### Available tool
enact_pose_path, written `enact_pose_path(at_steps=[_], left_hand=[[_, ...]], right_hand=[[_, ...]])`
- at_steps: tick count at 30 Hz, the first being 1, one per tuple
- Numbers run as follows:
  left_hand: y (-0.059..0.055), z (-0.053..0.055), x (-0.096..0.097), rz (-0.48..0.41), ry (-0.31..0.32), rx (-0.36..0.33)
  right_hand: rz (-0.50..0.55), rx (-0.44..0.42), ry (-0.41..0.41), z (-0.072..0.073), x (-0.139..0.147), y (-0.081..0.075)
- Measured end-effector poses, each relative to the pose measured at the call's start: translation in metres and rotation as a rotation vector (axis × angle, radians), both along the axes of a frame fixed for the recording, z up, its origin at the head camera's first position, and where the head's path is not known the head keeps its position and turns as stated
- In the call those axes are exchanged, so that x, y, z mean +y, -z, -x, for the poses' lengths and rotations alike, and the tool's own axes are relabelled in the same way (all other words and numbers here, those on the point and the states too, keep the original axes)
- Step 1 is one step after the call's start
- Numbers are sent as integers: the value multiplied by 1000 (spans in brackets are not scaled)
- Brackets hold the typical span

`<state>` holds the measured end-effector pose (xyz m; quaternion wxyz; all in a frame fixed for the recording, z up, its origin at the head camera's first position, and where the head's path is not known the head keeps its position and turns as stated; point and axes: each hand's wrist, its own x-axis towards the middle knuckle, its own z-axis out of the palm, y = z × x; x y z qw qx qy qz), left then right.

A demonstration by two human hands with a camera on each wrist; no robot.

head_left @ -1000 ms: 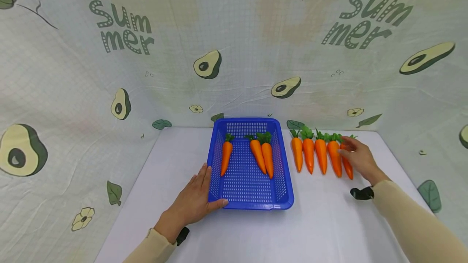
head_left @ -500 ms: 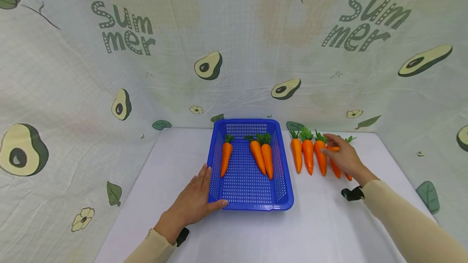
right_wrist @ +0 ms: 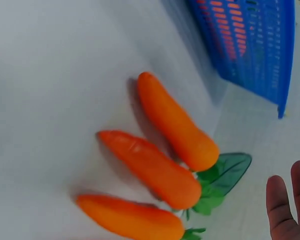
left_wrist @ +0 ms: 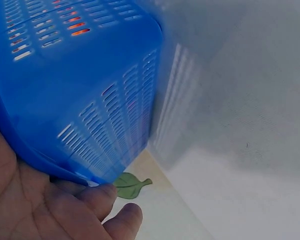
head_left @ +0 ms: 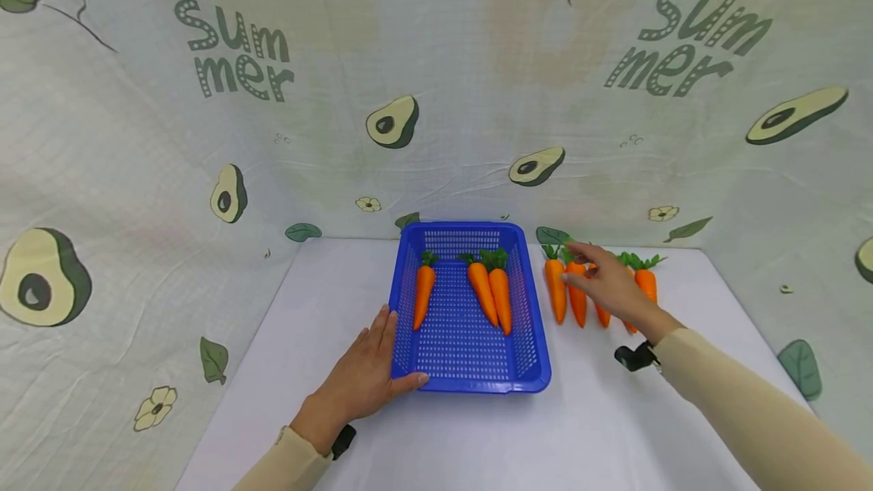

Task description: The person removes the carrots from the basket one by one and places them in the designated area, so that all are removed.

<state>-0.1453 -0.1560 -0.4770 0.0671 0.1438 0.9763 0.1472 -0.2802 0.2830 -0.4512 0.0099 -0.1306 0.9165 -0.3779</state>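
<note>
The right hand [head_left: 610, 283] holds nothing, its fingers loosely spread and the thumb well apart from them. Since a second ago it has moved leftward along the row of five carrots, from the rightmost carrot [head_left: 645, 286] to above the middle ones, hiding part of their tops. The rightmost carrot, covered then, shows to the right of the hand; the leftmost carrot [head_left: 555, 292] lies just left of the thumb. Farther left stands the blue basket [head_left: 470, 385], the three carrots in it lying as before: a single carrot [head_left: 423, 295] and a touching pair [head_left: 500, 298]. At its near left corner the left hand [head_left: 360, 370] rests with fingers straight along the rim, unchanged.

The right wrist view shows what the head view leaves unclear: the fingertips [right_wrist: 277, 192] are apart from the three carrots in sight there. The left wrist view adds the basket's slotted outer wall, with orange glimpsed through the slots, and a printed leaf [left_wrist: 130, 186] just beyond the left fingertips.
</note>
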Motion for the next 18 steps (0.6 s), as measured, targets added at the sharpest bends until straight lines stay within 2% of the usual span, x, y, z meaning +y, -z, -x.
enact_pose_path(at_steps=[11, 18], left_hand=[[2, 1, -1, 7, 1, 4], [3, 2, -1, 11, 8, 4]], right_hand=[[-11, 5, -97, 1, -45, -22], [20, 20, -215, 4, -85, -35]])
